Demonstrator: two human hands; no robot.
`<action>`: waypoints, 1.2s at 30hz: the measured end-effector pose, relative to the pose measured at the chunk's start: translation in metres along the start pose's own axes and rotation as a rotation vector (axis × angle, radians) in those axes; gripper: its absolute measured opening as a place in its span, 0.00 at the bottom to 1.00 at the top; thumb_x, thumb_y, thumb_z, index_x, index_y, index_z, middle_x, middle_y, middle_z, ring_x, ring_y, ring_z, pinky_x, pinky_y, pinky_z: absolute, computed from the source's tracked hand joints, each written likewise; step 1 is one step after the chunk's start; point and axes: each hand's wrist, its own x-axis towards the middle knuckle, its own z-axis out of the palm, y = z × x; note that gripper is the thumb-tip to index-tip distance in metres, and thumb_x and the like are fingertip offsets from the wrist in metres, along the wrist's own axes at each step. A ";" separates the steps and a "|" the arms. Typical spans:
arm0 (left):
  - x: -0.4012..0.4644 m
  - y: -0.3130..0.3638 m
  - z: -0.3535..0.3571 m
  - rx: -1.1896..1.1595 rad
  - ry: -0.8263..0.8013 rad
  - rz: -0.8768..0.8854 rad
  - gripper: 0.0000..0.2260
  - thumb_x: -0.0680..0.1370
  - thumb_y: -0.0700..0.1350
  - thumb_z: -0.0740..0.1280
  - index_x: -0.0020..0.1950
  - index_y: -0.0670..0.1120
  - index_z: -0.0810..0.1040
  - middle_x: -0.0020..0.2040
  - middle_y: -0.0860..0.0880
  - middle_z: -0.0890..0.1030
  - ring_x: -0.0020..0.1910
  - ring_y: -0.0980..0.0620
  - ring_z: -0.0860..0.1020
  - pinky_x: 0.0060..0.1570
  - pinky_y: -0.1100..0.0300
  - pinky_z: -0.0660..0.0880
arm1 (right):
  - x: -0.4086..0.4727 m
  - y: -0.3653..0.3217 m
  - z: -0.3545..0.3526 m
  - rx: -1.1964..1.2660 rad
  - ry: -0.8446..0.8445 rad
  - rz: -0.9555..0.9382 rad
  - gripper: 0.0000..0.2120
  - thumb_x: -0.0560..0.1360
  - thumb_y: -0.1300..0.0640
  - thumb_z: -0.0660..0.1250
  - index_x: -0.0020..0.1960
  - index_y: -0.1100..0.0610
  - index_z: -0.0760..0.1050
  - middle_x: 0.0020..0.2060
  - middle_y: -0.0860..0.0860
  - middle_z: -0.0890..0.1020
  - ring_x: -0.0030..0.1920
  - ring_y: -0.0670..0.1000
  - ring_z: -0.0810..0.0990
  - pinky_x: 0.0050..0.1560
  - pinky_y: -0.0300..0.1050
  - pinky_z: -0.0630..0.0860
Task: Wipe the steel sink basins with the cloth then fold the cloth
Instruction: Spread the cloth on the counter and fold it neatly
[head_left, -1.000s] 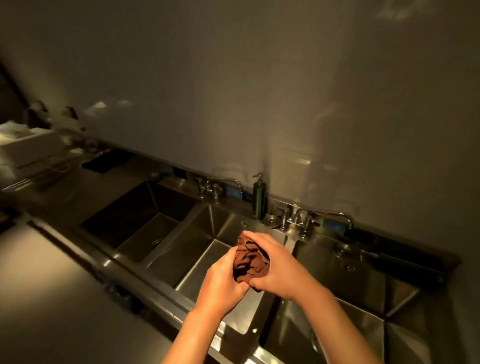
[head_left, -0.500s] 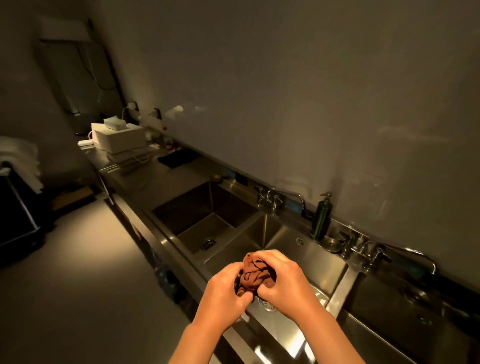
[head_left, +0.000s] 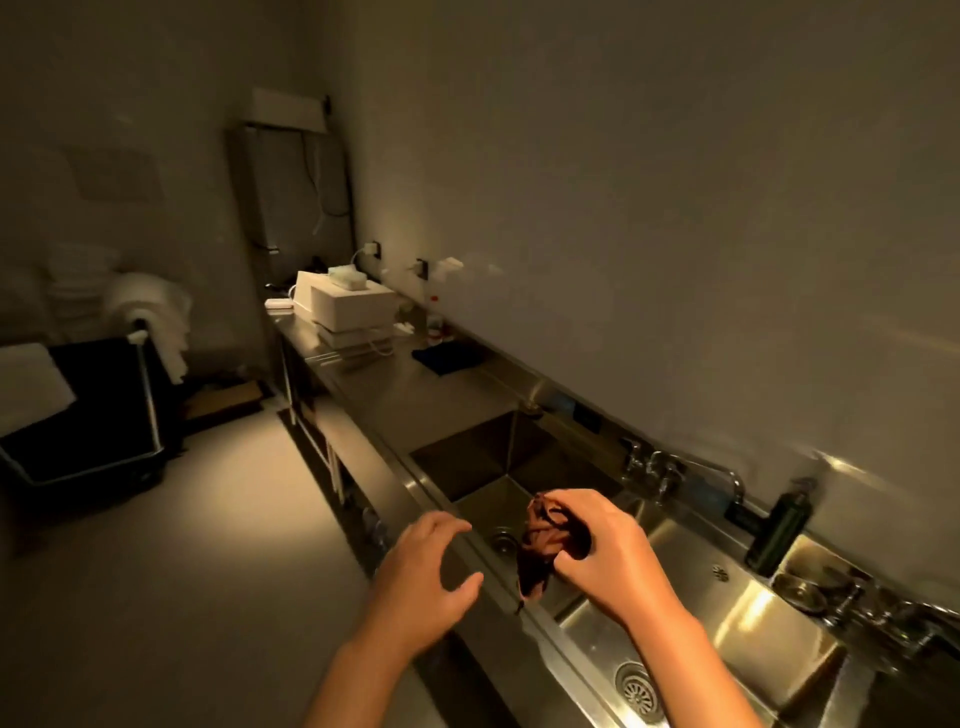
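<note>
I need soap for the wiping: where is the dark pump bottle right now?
In the head view, the pump bottle stands on the sink's back ledge at the right, against the wall, just right of the faucet.

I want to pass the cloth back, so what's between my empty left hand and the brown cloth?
Nothing is in between. In the head view, the left hand hovers open beside the cloth, gripped by the right hand; behind the gap lies only the steel sink.
</note>
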 end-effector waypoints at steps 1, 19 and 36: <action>-0.005 -0.013 -0.016 0.012 0.031 -0.020 0.24 0.73 0.61 0.69 0.68 0.59 0.74 0.65 0.63 0.70 0.65 0.62 0.71 0.67 0.58 0.73 | 0.010 -0.010 0.006 0.004 -0.005 -0.007 0.31 0.68 0.57 0.73 0.69 0.41 0.73 0.63 0.34 0.76 0.64 0.36 0.75 0.64 0.38 0.76; -0.113 -0.195 -0.207 0.138 0.457 -0.538 0.24 0.72 0.62 0.66 0.66 0.54 0.78 0.65 0.52 0.75 0.64 0.52 0.75 0.64 0.57 0.72 | 0.173 -0.192 0.197 0.208 -0.278 -0.306 0.32 0.68 0.64 0.77 0.70 0.50 0.76 0.56 0.41 0.77 0.58 0.40 0.74 0.55 0.27 0.66; 0.047 -0.380 -0.285 0.189 0.449 -0.683 0.20 0.77 0.51 0.71 0.68 0.50 0.78 0.65 0.50 0.74 0.64 0.51 0.74 0.62 0.61 0.68 | 0.413 -0.228 0.386 0.344 -0.479 -0.300 0.32 0.69 0.62 0.78 0.71 0.47 0.73 0.64 0.46 0.78 0.65 0.49 0.76 0.67 0.52 0.76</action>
